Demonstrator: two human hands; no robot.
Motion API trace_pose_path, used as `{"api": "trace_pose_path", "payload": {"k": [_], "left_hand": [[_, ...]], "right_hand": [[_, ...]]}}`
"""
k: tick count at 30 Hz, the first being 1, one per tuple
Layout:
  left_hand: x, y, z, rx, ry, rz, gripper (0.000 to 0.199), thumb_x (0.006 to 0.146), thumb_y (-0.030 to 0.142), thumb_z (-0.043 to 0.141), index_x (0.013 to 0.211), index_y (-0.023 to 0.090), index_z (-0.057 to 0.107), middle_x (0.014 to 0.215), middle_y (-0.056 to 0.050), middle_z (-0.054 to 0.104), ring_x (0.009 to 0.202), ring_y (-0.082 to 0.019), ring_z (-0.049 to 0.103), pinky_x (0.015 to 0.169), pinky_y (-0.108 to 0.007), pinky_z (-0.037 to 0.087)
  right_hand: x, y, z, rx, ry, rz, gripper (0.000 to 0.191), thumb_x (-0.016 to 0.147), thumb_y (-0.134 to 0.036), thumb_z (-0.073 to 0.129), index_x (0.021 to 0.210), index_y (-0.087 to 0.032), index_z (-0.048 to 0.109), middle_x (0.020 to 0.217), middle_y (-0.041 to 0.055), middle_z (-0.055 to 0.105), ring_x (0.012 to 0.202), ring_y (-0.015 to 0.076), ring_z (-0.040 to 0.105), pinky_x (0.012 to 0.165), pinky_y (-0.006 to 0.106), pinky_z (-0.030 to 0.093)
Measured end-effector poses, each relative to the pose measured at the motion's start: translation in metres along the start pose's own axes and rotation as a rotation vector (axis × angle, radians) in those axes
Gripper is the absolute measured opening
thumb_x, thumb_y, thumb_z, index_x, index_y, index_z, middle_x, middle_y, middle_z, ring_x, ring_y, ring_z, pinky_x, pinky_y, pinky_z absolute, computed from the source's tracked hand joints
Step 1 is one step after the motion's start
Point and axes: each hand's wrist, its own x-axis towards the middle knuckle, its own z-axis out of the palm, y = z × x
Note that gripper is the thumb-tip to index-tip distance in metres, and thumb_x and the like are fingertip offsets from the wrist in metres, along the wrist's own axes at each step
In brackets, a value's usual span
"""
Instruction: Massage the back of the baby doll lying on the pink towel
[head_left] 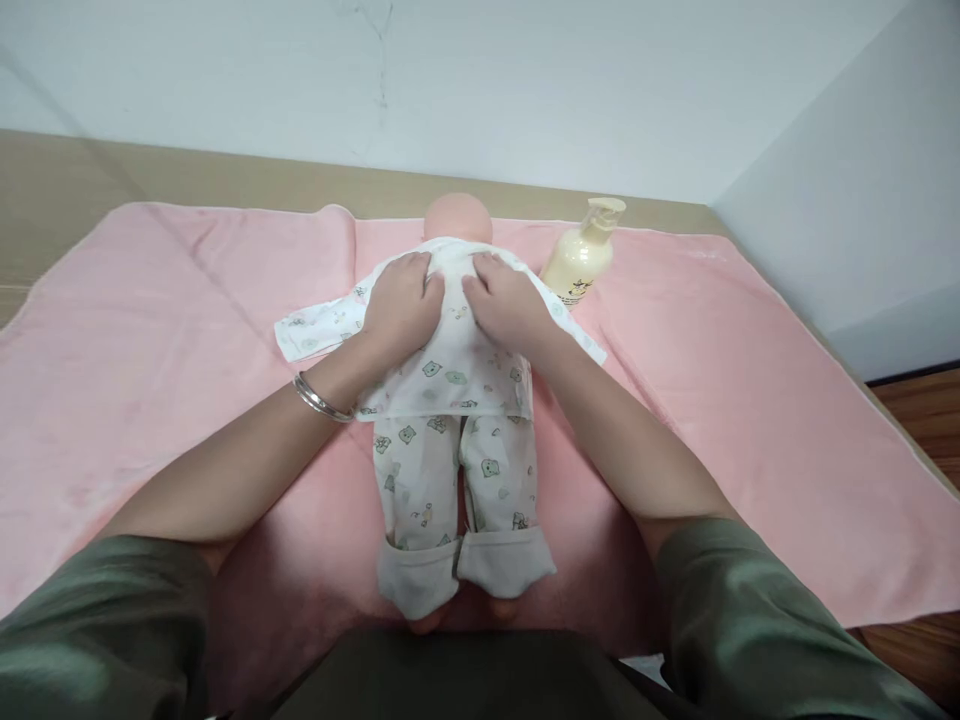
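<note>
Pale walls point(525, 90) with thin dark marks stand behind a tan tabletop point(60, 190), and brown wood flooring point(930, 420) shows at the far right. Spread over most of the tabletop is a pink blanket point(750, 400), lightly creased. On its middle lies a clothed doll point(459, 350), stretched lengthwise, its smooth bare head point(457, 216) toward the wall and its feet point(427, 622) toward the wearer of the camera; which way the face is turned cannot be told. Dress consists of a loose white top point(450, 385), printed with small green and grey motifs, and matching trousers point(420, 480) ending in broad, plain, turned-up cuffs point(506, 562). Both sleeves of the top slant outward, away from the head. The left hand point(405, 300) and right hand point(510, 300) rest palm down on the upper part of the top, side by side with a strip of cloth visible between them. Grip: spread in both hands, laid over the garment, each thumb pointing inward and held away from its fingers. A silver bangle point(319, 398) encircles the left wrist, and dark green sleeves point(105, 610) cover the upper arms. Just beyond the right hand, near the doll's shoulder, stands a cream pump bottle point(581, 255), upright on the blanket.
</note>
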Motion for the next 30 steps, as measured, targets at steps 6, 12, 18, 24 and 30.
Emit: {"api": "trace_pose_path", "payload": {"k": [6, 12, 18, 24, 30], "left_hand": [[-0.002, 0.006, 0.002, 0.042, -0.004, 0.062, 0.059, 0.089, 0.02, 0.033, 0.14, 0.008, 0.06, 0.15, -0.016, 0.059, 0.144, -0.03, 0.051, 0.13, -0.045, 0.035], [0.014, -0.014, -0.001, -0.166, -0.02, -0.091, 0.053, 0.093, 0.033, 0.04, 0.137, 0.014, 0.063, 0.151, -0.012, 0.061, 0.142, -0.031, 0.053, 0.128, -0.047, 0.04], [0.013, -0.014, 0.007, -0.136, 0.027, 0.008, 0.051, 0.095, 0.034, 0.037, 0.132, 0.014, 0.065, 0.143, -0.015, 0.065, 0.136, -0.032, 0.057, 0.124, -0.051, 0.041], [0.013, -0.015, 0.009, -0.139, 0.025, 0.033, 0.051, 0.095, 0.036, 0.035, 0.131, 0.015, 0.065, 0.143, -0.015, 0.065, 0.136, -0.031, 0.056, 0.125, -0.052, 0.038], [0.01, -0.008, 0.003, -0.149, 0.009, 0.04, 0.045, 0.092, 0.034, 0.037, 0.119, 0.017, 0.068, 0.133, -0.014, 0.069, 0.126, -0.033, 0.06, 0.118, -0.053, 0.044]], "right_hand": [[0.008, 0.008, -0.017, 0.102, -0.065, 0.051, 0.038, 0.104, -0.039, 0.033, 0.098, -0.018, 0.064, 0.117, 0.0122, 0.073, 0.111, 0.0301, 0.068, 0.104, 0.05, 0.054], [-0.025, -0.032, -0.002, -0.201, -0.119, -0.042, 0.055, 0.101, -0.013, 0.035, 0.152, 0.003, 0.044, 0.161, 0.0264, 0.043, 0.156, 0.0379, 0.035, 0.128, 0.054, 0.034], [-0.013, -0.027, 0.005, -0.193, -0.119, 0.036, 0.059, 0.106, -0.016, 0.034, 0.162, 0.001, 0.031, 0.171, 0.0248, 0.027, 0.162, 0.0395, 0.023, 0.134, 0.053, 0.025], [0.005, -0.007, 0.002, -0.056, -0.127, 0.06, 0.062, 0.109, -0.033, 0.039, 0.162, -0.003, 0.032, 0.172, 0.02, 0.026, 0.164, 0.035, 0.017, 0.136, 0.052, 0.02], [0.005, -0.004, 0.013, -0.029, -0.004, 0.057, 0.055, 0.106, -0.031, 0.044, 0.154, -0.005, 0.046, 0.167, 0.0193, 0.038, 0.161, 0.0357, 0.026, 0.136, 0.056, 0.018]]}}
